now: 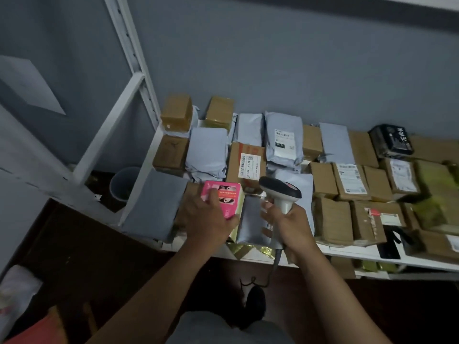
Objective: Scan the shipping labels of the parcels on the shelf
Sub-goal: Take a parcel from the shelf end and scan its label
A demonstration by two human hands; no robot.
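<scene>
Grey wall, white shelf (347, 254) packed w/ parcels. Left hand (208, 219) fingers clamped on pink box (229, 194) at shelf front; right hand (289, 225) fingers wrapped round scanner (280, 192) just beside it.

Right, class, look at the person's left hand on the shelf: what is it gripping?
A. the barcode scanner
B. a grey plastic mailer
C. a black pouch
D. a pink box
D: the left hand closes over the pink box at the shelf's front edge, while the right hand holds the barcode scanner.
</scene>
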